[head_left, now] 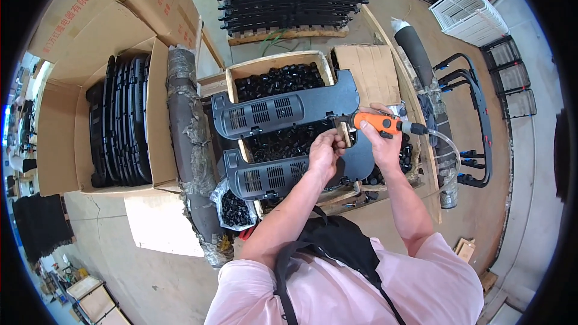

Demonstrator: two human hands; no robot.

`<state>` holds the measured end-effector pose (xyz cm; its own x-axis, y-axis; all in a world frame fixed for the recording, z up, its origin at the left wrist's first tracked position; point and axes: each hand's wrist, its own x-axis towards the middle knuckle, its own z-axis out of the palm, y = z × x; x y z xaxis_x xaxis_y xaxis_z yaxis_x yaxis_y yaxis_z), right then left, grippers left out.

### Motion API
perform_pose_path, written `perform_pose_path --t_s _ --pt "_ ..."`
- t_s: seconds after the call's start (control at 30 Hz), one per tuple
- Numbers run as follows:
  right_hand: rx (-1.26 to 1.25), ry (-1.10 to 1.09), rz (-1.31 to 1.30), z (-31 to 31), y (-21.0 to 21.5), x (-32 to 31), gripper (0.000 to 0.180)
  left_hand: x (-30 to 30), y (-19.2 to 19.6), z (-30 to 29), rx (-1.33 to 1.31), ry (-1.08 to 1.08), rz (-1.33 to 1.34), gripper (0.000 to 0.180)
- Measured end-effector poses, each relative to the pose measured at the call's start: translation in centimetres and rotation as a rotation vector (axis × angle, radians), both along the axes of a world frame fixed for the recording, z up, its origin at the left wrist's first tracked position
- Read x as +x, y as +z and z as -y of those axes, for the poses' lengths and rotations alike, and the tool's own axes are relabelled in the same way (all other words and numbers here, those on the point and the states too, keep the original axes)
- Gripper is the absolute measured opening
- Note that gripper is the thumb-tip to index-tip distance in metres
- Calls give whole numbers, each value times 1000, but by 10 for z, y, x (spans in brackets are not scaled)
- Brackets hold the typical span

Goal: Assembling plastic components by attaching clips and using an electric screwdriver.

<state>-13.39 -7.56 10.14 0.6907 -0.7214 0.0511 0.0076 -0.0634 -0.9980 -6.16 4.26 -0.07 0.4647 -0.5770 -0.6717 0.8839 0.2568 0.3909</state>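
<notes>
My right hand (pixel 384 143) is wrapped round an orange power screwdriver (pixel 377 123) with a dark grey end and a clear hose. Its tip points left at the edge of a dark plastic cover with vent slots (pixel 310 105), lying across wooden bins. My left hand (pixel 325 151) is just below that tip, its thumb and fingers pinched together. Whatever they hold is too small to make out. A second vented cover (pixel 274 176) lies nearer me, partly under my left wrist. Small black plastic parts (pixel 280 78) fill the bin behind the covers.
An open cardboard box (pixel 57 138) with several upright black covers stands left, beside a wrapped roll (pixel 191 138). A bag of small black parts (pixel 236 209) sits near my left forearm. Black parts are stacked on a pallet (pixel 289 35) behind. Black tubular frames (pixel 478 114) stand right.
</notes>
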Motion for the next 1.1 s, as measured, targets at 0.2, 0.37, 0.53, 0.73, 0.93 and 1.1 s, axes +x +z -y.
perform_pose_path --t_s 0.2,0.37,0.53,0.73,0.93,1.1 --pt "-45 61 -25 1 -7 15 53 43 -11 -25 118 79 -121 6" --pt "-38 82 -89 -6 -6 24 51 65 -12 -30 148 61 -173 25" --pt "-107 131 -124 -6 -8 35 51 71 -28 -22 222 34 -50 38" --pt "-186 209 -189 -4 -8 50 34 67 -39 -21 267 17 67 41" --pt "-301 288 -257 2 -11 53 35 65 -45 -17 263 29 83 40" --pt "-288 359 -262 0 5 57 46 64 -39 -12 319 20 105 41"
